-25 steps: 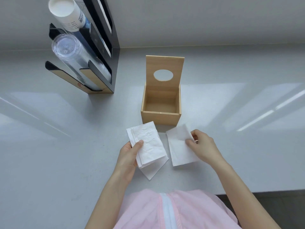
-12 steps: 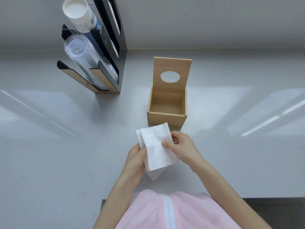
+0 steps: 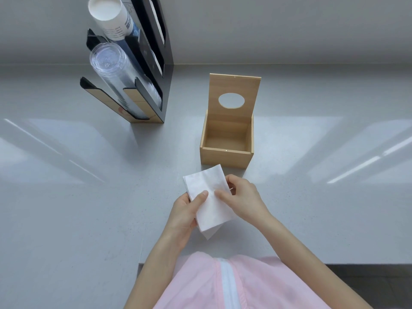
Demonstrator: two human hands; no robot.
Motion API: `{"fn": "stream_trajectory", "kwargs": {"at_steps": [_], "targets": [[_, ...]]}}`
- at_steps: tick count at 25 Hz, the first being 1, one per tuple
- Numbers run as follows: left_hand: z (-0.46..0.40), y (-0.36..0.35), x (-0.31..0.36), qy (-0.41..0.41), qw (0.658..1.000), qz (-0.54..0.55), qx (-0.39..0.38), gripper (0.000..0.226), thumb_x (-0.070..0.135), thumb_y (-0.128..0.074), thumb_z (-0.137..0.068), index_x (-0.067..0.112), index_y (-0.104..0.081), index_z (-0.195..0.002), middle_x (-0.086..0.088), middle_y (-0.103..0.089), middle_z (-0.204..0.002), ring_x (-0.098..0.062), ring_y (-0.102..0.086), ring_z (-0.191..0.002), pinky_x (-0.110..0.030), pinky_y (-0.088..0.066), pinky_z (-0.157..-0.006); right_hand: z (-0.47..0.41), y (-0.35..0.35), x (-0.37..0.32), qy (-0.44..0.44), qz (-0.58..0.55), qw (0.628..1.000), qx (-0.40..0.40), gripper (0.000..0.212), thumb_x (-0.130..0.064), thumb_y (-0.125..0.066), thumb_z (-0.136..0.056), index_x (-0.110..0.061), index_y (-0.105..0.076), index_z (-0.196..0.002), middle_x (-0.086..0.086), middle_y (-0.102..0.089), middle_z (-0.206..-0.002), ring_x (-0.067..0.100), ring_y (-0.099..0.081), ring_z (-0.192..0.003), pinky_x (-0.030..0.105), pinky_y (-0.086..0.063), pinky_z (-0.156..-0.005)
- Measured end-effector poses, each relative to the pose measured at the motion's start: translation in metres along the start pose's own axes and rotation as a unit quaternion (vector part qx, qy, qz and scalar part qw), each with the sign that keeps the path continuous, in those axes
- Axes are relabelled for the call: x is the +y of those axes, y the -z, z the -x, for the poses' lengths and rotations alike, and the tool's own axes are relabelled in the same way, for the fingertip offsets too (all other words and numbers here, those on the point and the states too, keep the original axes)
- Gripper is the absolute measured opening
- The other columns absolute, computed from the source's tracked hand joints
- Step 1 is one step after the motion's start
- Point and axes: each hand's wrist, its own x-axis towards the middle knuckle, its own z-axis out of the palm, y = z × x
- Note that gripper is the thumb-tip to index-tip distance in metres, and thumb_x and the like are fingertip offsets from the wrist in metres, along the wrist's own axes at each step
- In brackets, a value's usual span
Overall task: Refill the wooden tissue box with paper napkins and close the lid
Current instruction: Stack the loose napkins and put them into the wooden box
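A wooden tissue box stands on the grey counter with nothing inside. Its lid, with an oval hole, is tipped up at the back. Just in front of the box I hold a stack of white paper napkins above the counter. My left hand grips the stack's left edge with the thumb on top. My right hand pinches the right edge, thumb on the top napkin.
A black and wood cup dispenser stands at the back left, holding clear plastic cups and white paper cups. The counter's front edge runs close to my body. A wall rises behind the counter.
My right hand carried the separate napkin from the counter onto the stack in my left hand. Both hands now hold one stack, slightly closer to the box.
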Motion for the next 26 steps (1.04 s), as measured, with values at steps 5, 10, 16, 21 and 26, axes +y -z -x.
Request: {"fn": "stream_trajectory", "kwargs": {"at_steps": [5,10,16,21,26], "targets": [[0.001,0.006,0.001,-0.014,0.998,0.028,0.046,0.020,0.011,-0.051,-0.092,0.007,-0.062,-0.109,-0.009,-0.070,-0.099,-0.020,-0.066,-0.085,-0.028,-0.051,-0.071,-0.004,0.000,-0.002,-0.024,-0.022,0.999,0.013,0.019,-0.029,-0.051,-0.092,-0.016,-0.062,-0.102,-0.008,-0.061,-0.087,0.005,-0.057,-0.078,0.015,-0.043,-0.065],[0.001,0.024,0.005,-0.027,0.991,0.086,0.102,0.012,0.008,-0.050,-0.092,0.012,-0.061,-0.094,-0.004,-0.067,-0.093,-0.015,-0.064,-0.081,-0.023,-0.054,-0.066,-0.007,-0.014,0.013,-0.025,0.240,0.970,-0.009,0.034,-0.029,-0.050,-0.091,-0.012,-0.050,-0.120,0.003,-0.053,-0.119,0.021,-0.051,-0.110,0.032,-0.042,-0.083],[0.000,0.037,0.006,-0.037,0.987,0.091,0.126,0.012,0.008,-0.050,-0.092,0.014,-0.061,-0.092,-0.002,-0.067,-0.093,-0.012,-0.065,-0.080,-0.025,-0.053,-0.069,-0.008,-0.034,0.009,-0.009,0.356,0.934,-0.036,0.031,-0.025,-0.048,-0.091,-0.006,-0.050,-0.115,0.012,-0.052,-0.121,0.028,-0.046,-0.113,0.034,-0.041,-0.085],[-0.001,0.034,0.003,-0.037,0.984,0.107,0.138,0.013,0.007,-0.050,-0.091,0.015,-0.061,-0.091,0.000,-0.067,-0.091,-0.008,-0.067,-0.074,-0.021,-0.056,-0.063,-0.001,-0.033,0.018,-0.021,0.279,0.960,-0.019,0.005,-0.013,-0.043,-0.087,-0.012,-0.047,-0.090,0.007,-0.059,-0.101,0.027,-0.050,-0.094,0.031,-0.034,-0.068],[0.001,0.029,0.002,-0.028,0.985,0.107,0.134,0.013,0.007,-0.049,-0.092,0.014,-0.061,-0.091,-0.003,-0.066,-0.094,-0.015,-0.063,-0.084,-0.027,-0.050,-0.071,-0.003,0.004,0.017,-0.054,0.091,0.994,0.010,0.015,-0.013,-0.049,-0.088,-0.002,-0.053,-0.098,0.013,-0.062,-0.096,0.029,-0.053,-0.082,0.029,-0.036,-0.065]]}}
